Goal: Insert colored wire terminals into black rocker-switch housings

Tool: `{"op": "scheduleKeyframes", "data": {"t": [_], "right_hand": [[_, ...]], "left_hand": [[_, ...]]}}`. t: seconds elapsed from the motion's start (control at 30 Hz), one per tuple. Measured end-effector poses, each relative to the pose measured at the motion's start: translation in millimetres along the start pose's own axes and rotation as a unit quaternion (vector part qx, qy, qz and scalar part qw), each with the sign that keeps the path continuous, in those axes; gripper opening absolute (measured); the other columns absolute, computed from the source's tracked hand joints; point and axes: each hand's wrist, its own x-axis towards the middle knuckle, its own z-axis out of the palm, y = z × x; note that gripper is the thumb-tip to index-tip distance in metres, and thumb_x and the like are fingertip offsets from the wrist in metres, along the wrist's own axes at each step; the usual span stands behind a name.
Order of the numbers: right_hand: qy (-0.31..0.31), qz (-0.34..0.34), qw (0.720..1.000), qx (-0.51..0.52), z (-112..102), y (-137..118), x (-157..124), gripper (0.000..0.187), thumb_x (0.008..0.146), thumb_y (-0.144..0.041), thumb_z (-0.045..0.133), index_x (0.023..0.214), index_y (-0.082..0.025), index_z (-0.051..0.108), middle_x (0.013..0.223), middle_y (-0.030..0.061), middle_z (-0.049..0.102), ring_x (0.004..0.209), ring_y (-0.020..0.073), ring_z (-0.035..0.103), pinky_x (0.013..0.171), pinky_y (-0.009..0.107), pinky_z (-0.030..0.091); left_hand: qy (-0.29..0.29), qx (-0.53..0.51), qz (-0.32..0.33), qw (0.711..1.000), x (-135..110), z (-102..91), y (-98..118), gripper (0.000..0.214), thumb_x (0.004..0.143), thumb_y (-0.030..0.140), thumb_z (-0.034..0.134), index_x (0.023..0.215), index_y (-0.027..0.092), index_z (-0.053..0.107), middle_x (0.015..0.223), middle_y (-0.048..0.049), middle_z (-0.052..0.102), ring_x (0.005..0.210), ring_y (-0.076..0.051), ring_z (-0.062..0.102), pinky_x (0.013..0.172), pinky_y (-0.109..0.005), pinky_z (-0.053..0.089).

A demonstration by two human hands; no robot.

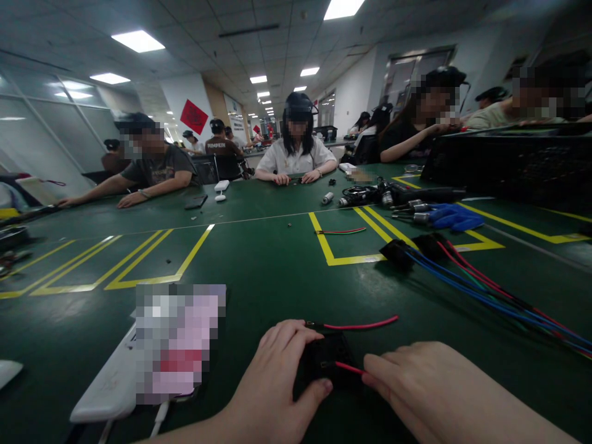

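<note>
My left hand [282, 364] is closed around the left side of a small black plastic block [340, 345], probably a connector housing, low over the green table. In my right hand [416, 376], thumb and fingers pinch a short red wire [349, 368]. That wire's metal-tipped end meets the near face of the block; whether it sits inside a slot I cannot tell. Just beyond the block lies another red wire [363, 324] with a terminal at its left end. My right fingers partly hide the held wire's other end.
Left of my hands lie a white power bank [108, 376] and a pink phone [185, 345] with a white cable. Black connectors with blue and red wires [490, 296] stretch along the right. Farther off are blue gloves [456, 217], metal plugs and yellow tape outlines. Several people sit around.
</note>
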Motion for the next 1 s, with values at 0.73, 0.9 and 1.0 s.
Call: {"op": "scheduleKeyframes", "data": {"t": [0.73,0.9,1.0], "right_hand": [[0.065,-0.014,0.998,0.003,-4.7,2.3,2.0,0.02,0.074,-0.004,0.061,0.078,-0.024,0.061,0.066,-0.0037,0.069,0.05,0.0168,0.065,0.046,0.03,0.04],[0.089,-0.024,0.996,0.003,-6.8,0.9,-0.4,0.021,0.073,-0.004,0.059,0.078,-0.024,0.06,0.066,-0.0035,0.069,0.05,0.0168,0.064,0.049,0.031,0.041],[0.08,-0.02,0.997,0.002,-3.6,0.3,0.4,0.022,0.071,-0.003,0.061,0.078,-0.024,0.061,0.066,-0.0033,0.069,0.05,0.0177,0.065,0.048,0.031,0.04]], "left_hand": [[0.005,0.006,0.008,1.0,0.2,1.2,-1.0,0.04,0.083,0.015,0.063,0.122,0.024,0.057,0.132,-0.0078,0.056,0.131,-0.031,0.045,0.111,-0.054,0.036],[0.01,0.003,0.01,1.0,0.7,2.0,-2.0,0.041,0.082,0.015,0.063,0.122,0.024,0.057,0.132,-0.008,0.056,0.13,-0.031,0.045,0.11,-0.055,0.036],[0.01,0.006,0.013,1.0,0.6,2.2,-2.9,0.041,0.083,0.015,0.062,0.122,0.024,0.057,0.132,-0.0084,0.056,0.131,-0.031,0.045,0.111,-0.056,0.035]]}}
